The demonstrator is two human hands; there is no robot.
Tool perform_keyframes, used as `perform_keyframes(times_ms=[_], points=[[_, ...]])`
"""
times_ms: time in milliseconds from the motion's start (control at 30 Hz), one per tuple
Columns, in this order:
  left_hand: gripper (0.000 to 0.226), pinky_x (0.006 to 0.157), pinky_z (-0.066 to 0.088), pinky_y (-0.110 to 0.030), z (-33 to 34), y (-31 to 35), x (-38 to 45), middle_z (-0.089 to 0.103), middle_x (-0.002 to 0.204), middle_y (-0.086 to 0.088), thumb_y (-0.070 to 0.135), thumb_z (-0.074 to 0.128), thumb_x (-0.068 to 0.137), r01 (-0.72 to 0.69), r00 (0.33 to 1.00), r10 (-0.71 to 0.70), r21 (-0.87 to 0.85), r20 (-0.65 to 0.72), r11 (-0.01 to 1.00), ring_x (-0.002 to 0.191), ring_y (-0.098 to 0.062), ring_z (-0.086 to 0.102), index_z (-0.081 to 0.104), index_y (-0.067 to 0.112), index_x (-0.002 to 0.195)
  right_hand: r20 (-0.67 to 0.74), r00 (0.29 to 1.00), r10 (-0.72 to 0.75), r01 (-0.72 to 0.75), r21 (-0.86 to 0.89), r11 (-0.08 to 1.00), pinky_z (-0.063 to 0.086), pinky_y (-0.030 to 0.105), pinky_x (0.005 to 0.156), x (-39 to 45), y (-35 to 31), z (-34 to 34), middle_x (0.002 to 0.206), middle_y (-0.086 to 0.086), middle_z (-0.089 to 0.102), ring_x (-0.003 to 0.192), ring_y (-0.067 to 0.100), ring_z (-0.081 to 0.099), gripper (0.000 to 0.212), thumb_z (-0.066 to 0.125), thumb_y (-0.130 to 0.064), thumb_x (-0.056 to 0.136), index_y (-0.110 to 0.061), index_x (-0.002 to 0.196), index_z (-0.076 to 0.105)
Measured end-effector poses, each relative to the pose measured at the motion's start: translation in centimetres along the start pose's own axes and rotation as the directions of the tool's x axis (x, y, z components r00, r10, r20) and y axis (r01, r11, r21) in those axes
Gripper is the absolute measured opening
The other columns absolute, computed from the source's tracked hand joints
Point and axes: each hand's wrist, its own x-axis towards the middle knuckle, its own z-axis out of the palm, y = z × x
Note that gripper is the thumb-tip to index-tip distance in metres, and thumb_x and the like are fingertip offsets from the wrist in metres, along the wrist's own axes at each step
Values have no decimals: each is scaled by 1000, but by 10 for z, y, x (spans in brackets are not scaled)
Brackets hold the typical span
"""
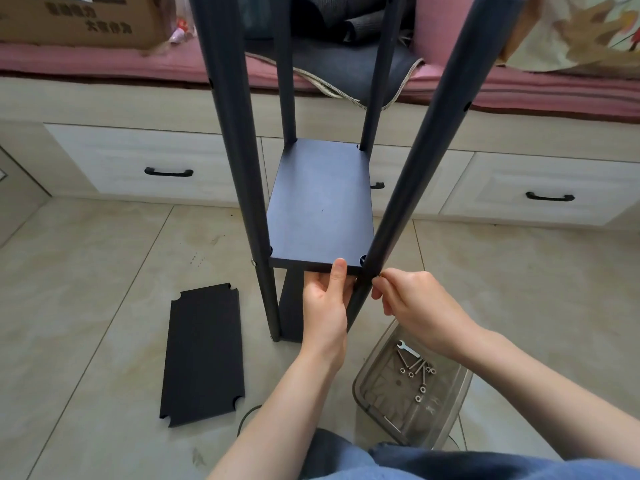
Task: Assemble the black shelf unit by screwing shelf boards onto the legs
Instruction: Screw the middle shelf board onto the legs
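Note:
The black shelf unit stands on the floor on its round legs. A black shelf board sits level between the legs. My left hand grips the board's near edge, thumb on top and fingers underneath. My right hand pinches something small against the near right leg at board height; the item itself is hidden by my fingers. A lower board shows beneath. The near left leg carries a silver screw head at board level.
A spare black board lies flat on the tiled floor at left. A clear plastic tub with several bolts, nuts and a small wrench sits at lower right. White drawers with black handles and a pink-cushioned bench stand behind.

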Motion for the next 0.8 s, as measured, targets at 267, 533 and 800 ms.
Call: perform_keyframes(times_ms=[267, 533, 800], points=[[32, 109, 49, -40, -2, -3, -1, 72, 122, -5, 27, 60, 98, 19, 1000, -19, -23, -17, 1000, 118, -24, 67, 57, 14, 127, -63, 998, -25, 40, 243, 969, 39, 29, 56, 4, 12, 2, 54, -4, 57, 51, 11, 48, 34, 56, -33, 97, -15, 69, 61], [23, 97, 53, -31, 2, 5, -5, 76, 113, -5, 20, 62, 100, 113, 987, -113, -4, -113, 994, 108, -19, 72, 65, 9, 120, -205, 966, -159, 110, -228, 967, 48, 42, 63, -7, -1, 9, 84, 2, 63, 80, 32, 60, 28, 49, -35, 100, -12, 90, 59], [18, 99, 47, -40, 6, 21, -10, 76, 104, -9, 25, 65, 98, 281, 948, -277, 3, -158, 960, 103, -20, 70, 69, 9, 105, -91, 995, -51, 35, -164, 986, 48, 37, 71, -7, -8, 1, 84, -7, 65, 82, 21, 60, 35, 33, -34, 104, -18, 91, 62]])
